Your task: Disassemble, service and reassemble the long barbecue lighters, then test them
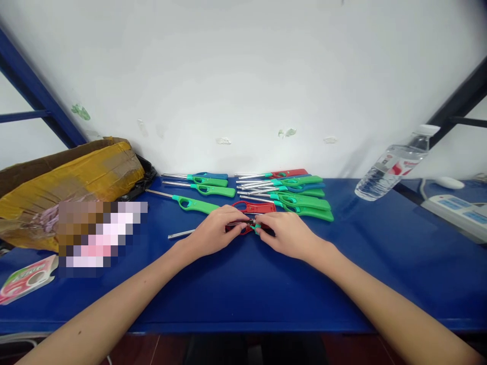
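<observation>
Both hands meet at the middle of the blue table. My left hand [216, 229] is closed, thumb and fingertips pinching a red stick lighter [248, 230] that my fingers mostly cover. Opposite it, my right hand [291, 230] is closed too, its fingertips at a small teal piece [257, 229] and a dark part on the same lighter. A metal barrel [179, 234] sticks out to the left from under my left hand. Just behind my fingertips lies another red lighter piece [262, 207] with a looped trigger guard. Green lighters [200, 205] lie beyond my left hand.
Several green, blue and red stick lighters [308, 202] lie in two groups near the wall. At left stands a taped cardboard box [95, 170] with a pink-and-green packet [28, 279] before it. A water bottle [393, 165] and a power strip [456, 210] are at right.
</observation>
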`<move>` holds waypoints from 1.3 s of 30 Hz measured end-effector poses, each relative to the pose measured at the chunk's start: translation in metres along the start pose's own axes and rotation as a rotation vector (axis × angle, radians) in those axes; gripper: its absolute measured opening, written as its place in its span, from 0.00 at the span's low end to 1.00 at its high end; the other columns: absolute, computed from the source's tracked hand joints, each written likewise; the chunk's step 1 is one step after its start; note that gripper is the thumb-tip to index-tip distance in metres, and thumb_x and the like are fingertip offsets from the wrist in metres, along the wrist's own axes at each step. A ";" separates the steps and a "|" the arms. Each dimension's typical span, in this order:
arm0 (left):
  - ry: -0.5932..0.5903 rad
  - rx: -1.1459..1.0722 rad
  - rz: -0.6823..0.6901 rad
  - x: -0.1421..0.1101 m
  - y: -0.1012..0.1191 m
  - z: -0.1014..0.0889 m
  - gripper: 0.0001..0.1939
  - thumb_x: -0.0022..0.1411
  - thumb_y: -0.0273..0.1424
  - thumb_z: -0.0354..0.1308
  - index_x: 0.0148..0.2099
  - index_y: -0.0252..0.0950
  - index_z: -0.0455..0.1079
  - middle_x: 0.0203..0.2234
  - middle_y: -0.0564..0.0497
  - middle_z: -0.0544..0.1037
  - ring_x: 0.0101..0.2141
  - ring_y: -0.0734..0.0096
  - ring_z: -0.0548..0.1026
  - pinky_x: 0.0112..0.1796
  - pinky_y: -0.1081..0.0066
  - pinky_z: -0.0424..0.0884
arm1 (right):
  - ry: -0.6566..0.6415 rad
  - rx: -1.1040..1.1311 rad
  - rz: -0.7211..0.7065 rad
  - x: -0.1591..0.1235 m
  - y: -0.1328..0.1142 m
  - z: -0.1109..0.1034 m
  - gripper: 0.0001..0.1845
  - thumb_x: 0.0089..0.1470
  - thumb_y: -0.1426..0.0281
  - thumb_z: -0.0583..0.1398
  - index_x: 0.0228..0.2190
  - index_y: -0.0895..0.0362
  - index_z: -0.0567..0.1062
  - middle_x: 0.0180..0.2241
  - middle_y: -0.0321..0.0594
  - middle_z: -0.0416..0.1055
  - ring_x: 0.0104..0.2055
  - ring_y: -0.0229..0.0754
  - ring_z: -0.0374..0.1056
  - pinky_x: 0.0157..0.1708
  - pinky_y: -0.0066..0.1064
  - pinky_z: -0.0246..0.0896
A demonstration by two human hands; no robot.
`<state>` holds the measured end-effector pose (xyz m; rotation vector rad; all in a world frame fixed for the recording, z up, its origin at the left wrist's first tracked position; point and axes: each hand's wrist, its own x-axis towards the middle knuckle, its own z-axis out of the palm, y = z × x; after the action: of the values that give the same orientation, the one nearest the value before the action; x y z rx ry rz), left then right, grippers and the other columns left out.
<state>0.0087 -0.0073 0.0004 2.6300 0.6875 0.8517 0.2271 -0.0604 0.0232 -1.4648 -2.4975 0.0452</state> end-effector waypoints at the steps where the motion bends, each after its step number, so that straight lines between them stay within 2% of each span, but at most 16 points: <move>1: -0.005 -0.020 0.020 0.000 0.002 -0.001 0.10 0.68 0.30 0.53 0.47 0.36 0.74 0.40 0.48 0.80 0.42 0.65 0.75 0.45 0.65 0.71 | 0.001 0.001 0.000 0.000 0.000 0.000 0.09 0.60 0.69 0.55 0.35 0.56 0.76 0.33 0.40 0.78 0.33 0.41 0.71 0.29 0.30 0.50; 6: -0.080 -0.039 0.041 -0.004 0.007 -0.005 0.10 0.68 0.29 0.54 0.48 0.36 0.74 0.37 0.48 0.80 0.39 0.67 0.75 0.44 0.66 0.71 | -0.007 0.028 -0.026 0.000 0.000 -0.002 0.07 0.59 0.71 0.55 0.33 0.56 0.74 0.32 0.39 0.77 0.31 0.39 0.70 0.28 0.29 0.49; 13: -0.196 0.127 0.138 -0.009 0.012 -0.012 0.13 0.69 0.32 0.53 0.52 0.37 0.73 0.43 0.47 0.80 0.47 0.61 0.71 0.49 0.61 0.69 | -0.018 0.065 -0.070 -0.002 0.001 -0.004 0.08 0.60 0.72 0.54 0.34 0.57 0.74 0.35 0.41 0.77 0.34 0.42 0.72 0.32 0.30 0.57; 18: -0.202 0.185 0.159 -0.010 0.015 -0.014 0.15 0.69 0.36 0.52 0.53 0.37 0.72 0.44 0.46 0.79 0.49 0.60 0.70 0.50 0.60 0.68 | 0.037 0.131 -0.107 -0.004 0.004 -0.002 0.10 0.58 0.72 0.56 0.38 0.56 0.76 0.41 0.43 0.77 0.41 0.44 0.73 0.39 0.32 0.63; 26: -0.212 0.184 0.108 -0.012 0.014 -0.010 0.16 0.71 0.34 0.50 0.57 0.37 0.69 0.48 0.45 0.76 0.48 0.61 0.71 0.51 0.61 0.67 | 0.060 0.267 -0.043 -0.002 0.007 -0.009 0.08 0.58 0.71 0.56 0.35 0.55 0.76 0.36 0.39 0.78 0.35 0.41 0.72 0.35 0.30 0.61; 33: -0.164 0.198 0.075 -0.012 0.017 -0.002 0.18 0.70 0.33 0.51 0.59 0.36 0.67 0.47 0.43 0.73 0.46 0.61 0.71 0.49 0.61 0.69 | 0.081 0.403 0.054 0.001 0.008 -0.010 0.10 0.59 0.69 0.56 0.36 0.57 0.77 0.32 0.40 0.77 0.30 0.39 0.69 0.31 0.31 0.61; 39: 0.011 0.162 0.012 -0.010 0.009 -0.005 0.13 0.68 0.30 0.51 0.52 0.36 0.71 0.44 0.43 0.74 0.45 0.62 0.73 0.46 0.61 0.72 | 0.145 0.446 0.045 0.000 0.008 -0.010 0.09 0.57 0.69 0.58 0.36 0.56 0.78 0.35 0.40 0.78 0.33 0.40 0.71 0.34 0.32 0.65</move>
<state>0.0018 -0.0196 0.0030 2.7769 0.7748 0.8475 0.2362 -0.0569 0.0319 -1.2839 -2.1566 0.4552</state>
